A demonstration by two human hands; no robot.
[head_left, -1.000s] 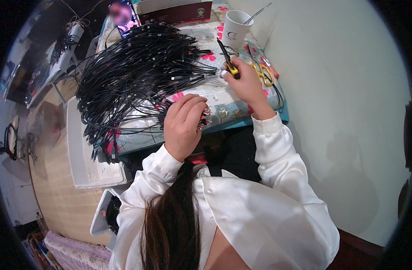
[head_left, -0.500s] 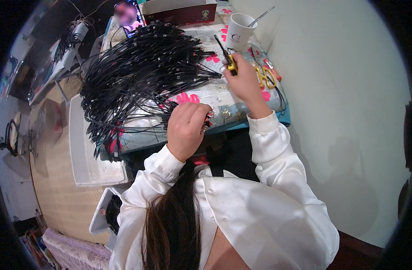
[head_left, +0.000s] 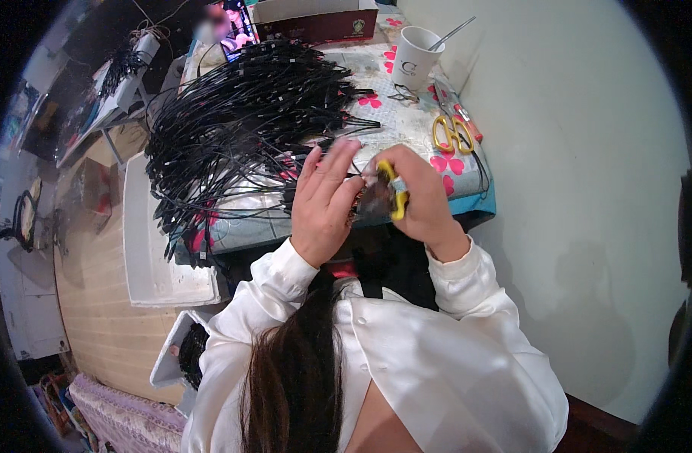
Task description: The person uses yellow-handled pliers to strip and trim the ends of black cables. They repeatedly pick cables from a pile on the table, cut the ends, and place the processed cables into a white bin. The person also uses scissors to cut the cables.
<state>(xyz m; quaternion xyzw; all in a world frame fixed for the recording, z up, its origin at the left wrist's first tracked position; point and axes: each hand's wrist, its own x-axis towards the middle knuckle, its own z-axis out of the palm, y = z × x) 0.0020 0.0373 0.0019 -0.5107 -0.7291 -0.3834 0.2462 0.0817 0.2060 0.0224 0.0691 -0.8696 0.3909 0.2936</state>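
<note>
My left hand (head_left: 323, 208) lies over the ends of several black cables (head_left: 248, 113), its fingers stretched out and apart. Coppery or reddish wire ends (head_left: 356, 202) show beside its thumb; what lies under the palm is hidden. Close by on the right, my right hand (head_left: 421, 198) is closed around a small hand tool with a yellow handle (head_left: 399, 198). The tool's dark working end is blurred and partly hidden, so its exact kind is unclear. The big tangled heap of black cables covers the left of the flowered tablecloth (head_left: 448, 164).
Yellow-handled scissors (head_left: 453, 136) and an orange-handled tool (head_left: 470, 124) lie at the right. Behind them stands a white cup (head_left: 415, 60) with a spoon. A dark red box (head_left: 315, 24) and a lit phone (head_left: 240, 30) are at the back. A white foam box (head_left: 138, 249) is left, below the table.
My right hand has come down and toward my left hand with the yellow-handled tool, turning it. The fingers of my left hand have gone from curled over the cables to stretched out.
</note>
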